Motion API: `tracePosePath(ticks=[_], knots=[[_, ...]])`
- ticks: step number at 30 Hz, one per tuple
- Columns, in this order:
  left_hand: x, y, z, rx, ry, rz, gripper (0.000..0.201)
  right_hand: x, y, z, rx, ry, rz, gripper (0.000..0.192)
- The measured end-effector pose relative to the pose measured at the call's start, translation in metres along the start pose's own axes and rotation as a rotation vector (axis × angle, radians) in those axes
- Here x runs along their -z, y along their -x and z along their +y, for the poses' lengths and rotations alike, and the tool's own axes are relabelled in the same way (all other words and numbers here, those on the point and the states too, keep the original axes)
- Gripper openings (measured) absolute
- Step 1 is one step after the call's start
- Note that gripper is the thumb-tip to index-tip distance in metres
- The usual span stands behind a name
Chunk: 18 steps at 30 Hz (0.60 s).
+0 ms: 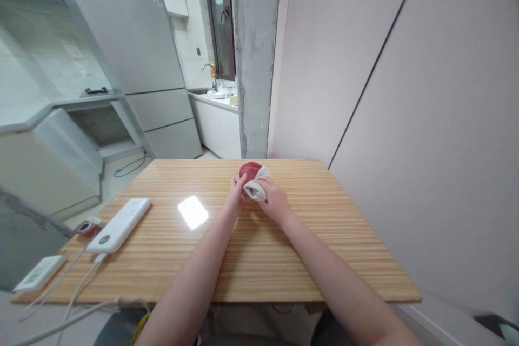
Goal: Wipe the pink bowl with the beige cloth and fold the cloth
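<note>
Above the far part of the wooden table (308,281), my left hand (237,193) grips a red rounded item (250,169), perhaps a bowl, by its left side. Its thumb lies over the near edge of the red piece. My right hand (275,197) is closed on a pale cloth (255,190), which is bunched against the right side of the red item. Part of the red item is hidden behind the cloth and my fingers, so its full shape does not show.
On the table's left lie a white power bank (121,224) with cables, a small red round object (88,226) and a white box (39,273). Behind stand a fridge (121,21), a concrete pillar (255,54) and a sink counter (217,121). A wall (365,119) borders the right.
</note>
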State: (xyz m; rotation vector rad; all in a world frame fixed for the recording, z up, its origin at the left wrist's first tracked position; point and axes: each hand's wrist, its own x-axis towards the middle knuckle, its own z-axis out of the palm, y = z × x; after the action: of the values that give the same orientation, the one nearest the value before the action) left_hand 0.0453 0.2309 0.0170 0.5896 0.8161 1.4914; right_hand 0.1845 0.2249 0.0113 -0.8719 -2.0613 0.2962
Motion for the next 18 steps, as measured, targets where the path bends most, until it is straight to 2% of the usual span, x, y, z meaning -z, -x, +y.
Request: tracePosePath(ticks=[2, 4, 6, 8, 10, 12, 14, 16, 18], knots=[[-0.001, 0.005, 0.006, 0.036, -0.002, -0.13, 0.046, 0.004, -0.001, 0.002, -0.015, 0.017, 0.024, 0.023], [0.0, 0.01, 0.012, 0.133, -0.035, -0.296, 0.051, 0.011, -0.002, 0.006, -0.023, 0.04, 0.062, 0.012], [0.001, 0.012, 0.014, 0.175, -0.103, -0.348, 0.048, 0.017, -0.003, 0.009, -0.023, 0.058, 0.074, 0.008], [0.002, 0.011, 0.011, 0.164, -0.154, -0.294, 0.042, 0.019, -0.003, 0.009, -0.021, 0.058, 0.065, 0.008], [0.003, 0.005, 0.006, 0.119, -0.156, -0.165, 0.038, 0.015, -0.002, 0.005, -0.011, 0.031, 0.05, 0.014], [0.005, -0.001, 0.002, 0.04, -0.113, 0.008, 0.035, 0.007, -0.001, -0.001, 0.028, -0.023, -0.005, 0.028], [0.008, -0.006, 0.0, -0.067, -0.046, 0.125, 0.034, -0.001, 0.0, -0.008, 0.081, -0.094, -0.094, 0.043], [0.012, -0.009, -0.001, -0.128, -0.016, 0.178, 0.035, -0.008, 0.002, -0.011, 0.109, -0.168, -0.155, 0.053], [0.014, -0.01, -0.001, -0.111, -0.042, 0.193, 0.04, -0.011, 0.003, -0.008, 0.084, -0.229, -0.099, 0.055]])
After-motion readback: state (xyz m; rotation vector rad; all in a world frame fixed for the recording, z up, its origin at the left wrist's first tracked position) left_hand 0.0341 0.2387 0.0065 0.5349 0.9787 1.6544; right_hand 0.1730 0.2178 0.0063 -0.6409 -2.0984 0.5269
